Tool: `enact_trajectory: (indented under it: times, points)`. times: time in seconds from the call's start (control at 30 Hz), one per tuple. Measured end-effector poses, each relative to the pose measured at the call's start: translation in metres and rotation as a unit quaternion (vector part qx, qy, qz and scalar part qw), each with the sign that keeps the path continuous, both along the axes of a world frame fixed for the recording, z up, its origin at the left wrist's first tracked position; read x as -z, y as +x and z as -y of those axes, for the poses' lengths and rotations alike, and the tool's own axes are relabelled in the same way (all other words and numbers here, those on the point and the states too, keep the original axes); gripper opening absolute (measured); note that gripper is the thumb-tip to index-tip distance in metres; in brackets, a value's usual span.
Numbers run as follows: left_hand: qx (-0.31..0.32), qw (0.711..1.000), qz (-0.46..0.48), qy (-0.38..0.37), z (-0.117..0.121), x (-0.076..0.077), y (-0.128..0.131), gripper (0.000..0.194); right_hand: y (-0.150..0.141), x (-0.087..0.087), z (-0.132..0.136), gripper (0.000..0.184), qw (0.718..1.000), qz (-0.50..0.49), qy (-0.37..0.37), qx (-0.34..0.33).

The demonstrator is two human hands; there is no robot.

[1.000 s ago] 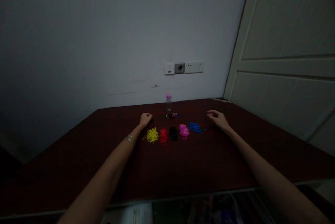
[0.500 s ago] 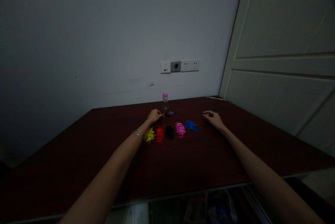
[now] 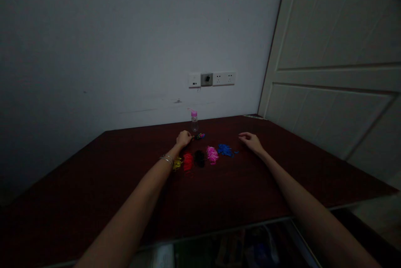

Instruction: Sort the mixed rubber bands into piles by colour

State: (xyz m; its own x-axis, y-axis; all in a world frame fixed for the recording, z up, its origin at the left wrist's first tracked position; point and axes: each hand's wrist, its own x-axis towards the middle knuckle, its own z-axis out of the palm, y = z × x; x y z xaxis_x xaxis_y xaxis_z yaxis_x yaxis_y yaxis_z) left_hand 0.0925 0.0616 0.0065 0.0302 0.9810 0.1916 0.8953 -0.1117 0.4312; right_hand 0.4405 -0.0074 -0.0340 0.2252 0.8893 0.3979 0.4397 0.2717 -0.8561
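Note:
My left hand (image 3: 184,138) is closed, fingertips pinched at the left end of a small mixed-colour bunch of rubber bands (image 3: 199,136). Its wrist, with a thin bracelet, partly covers a yellow pile of bands (image 3: 177,163). To the right of that pile, in a row, lie red bands (image 3: 188,162), black bands (image 3: 199,158), pink bands (image 3: 212,155) and blue bands (image 3: 225,150). My right hand (image 3: 251,142) rests on the table to the right of the blue pile. Its fingers are loosely bent, thumb apart, with nothing visible in them.
A clear bottle with a pink cap (image 3: 194,121) stands behind the mixed bunch. The dark red table (image 3: 219,193) meets a wall with sockets (image 3: 224,78); a white panelled door (image 3: 332,117) stands right. Below the front edge, an open drawer (image 3: 225,251) holds dim items.
The whole view has shifted slightly, so things appear a little further left. My left wrist covers more of the yellow bands. Both hands keep nearly the same pose.

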Motion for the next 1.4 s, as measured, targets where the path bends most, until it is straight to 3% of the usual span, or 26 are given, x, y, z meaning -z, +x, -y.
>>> enact_trajectory:
  times: [0.2,0.37,0.5,0.7,0.83,1.17,1.4]
  points:
    - [-0.013,0.999,0.034,0.014,0.0,-0.01,-0.005,0.018,0.001,-0.001,0.002,0.033,1.0,0.013,0.001,-0.001]
    - [0.045,0.996,0.055,0.045,-0.004,-0.025,-0.019,0.019,0.0,-0.001,0.002,0.032,1.0,0.011,-0.006,0.008]
    - [0.107,0.991,0.066,0.045,-0.003,-0.038,-0.045,0.016,0.001,0.001,0.0,0.03,1.0,0.013,-0.002,0.005]
    - [0.118,0.99,0.075,0.0,0.013,-0.059,-0.094,0.015,-0.001,-0.002,0.002,0.028,1.0,0.003,-0.015,0.002]
    - [0.155,0.982,0.094,-0.043,0.031,-0.069,-0.109,0.013,-0.004,-0.006,0.005,0.028,1.0,0.01,-0.027,0.011]
    - [0.238,0.952,0.073,-0.176,0.076,-0.062,-0.108,0.015,-0.002,-0.006,0.004,0.027,0.999,0.02,-0.034,0.008]
    - [0.256,0.946,0.072,-0.184,0.065,-0.056,-0.112,0.019,-0.002,-0.007,0.006,0.026,0.999,0.04,-0.018,0.018]
